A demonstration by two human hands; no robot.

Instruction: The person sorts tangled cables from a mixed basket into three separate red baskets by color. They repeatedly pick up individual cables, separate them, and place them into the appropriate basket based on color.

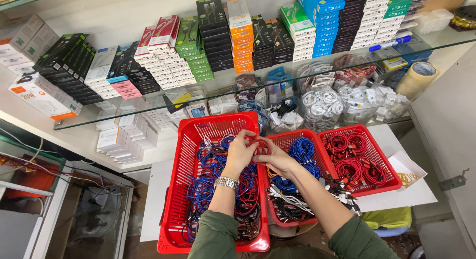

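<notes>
bright, even light, sharp focus, faint glare on glass shelf, wide-angle bending at edges.

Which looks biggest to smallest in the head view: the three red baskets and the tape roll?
1. Left red basket, clearly largest, though also nearest the camera.
2. Middle red basket and right red basket: they look alike, and the arms hide part of the middle one, so no ranking.
3. Tape roll, smallest.

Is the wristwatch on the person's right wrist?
No, the silver wristwatch sits on the left wrist, just below the left hand that holds a coiled red cable together with the right hand.
</notes>
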